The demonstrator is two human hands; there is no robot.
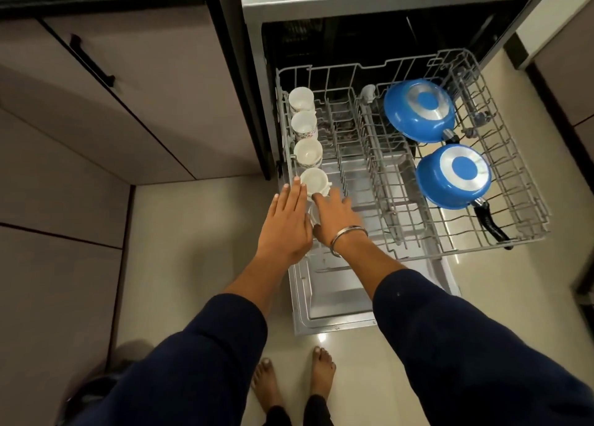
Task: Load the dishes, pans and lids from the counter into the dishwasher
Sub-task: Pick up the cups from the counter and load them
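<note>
At the bottom centre of the frame, my bare feet (294,380) stand on a pale tiled floor (180,264). My two arms in dark blue sleeves (205,355) reach up toward the middle of the frame, over the lowered dishwasher door (334,300). My left hand (287,224) lies flat with its fingers straight and together, the fingertips touching the nearest white cup (315,181). My right hand (334,219), a metal bangle (348,237) at its wrist, spreads its fingers just beside the left one; a bit of white rim (312,215) shows between the two hands, and I cannot tell whether the right fingers grip it. The grey wire rack (501,181) is pulled out past my hands. Four white cups stand in a row along its left edge, running toward the upper centre. At centre right, two blue pans (453,176) lie upside down, their black handles pointing lower right. Brown cabinet doors (96,129) fill the left of the frame.
</note>
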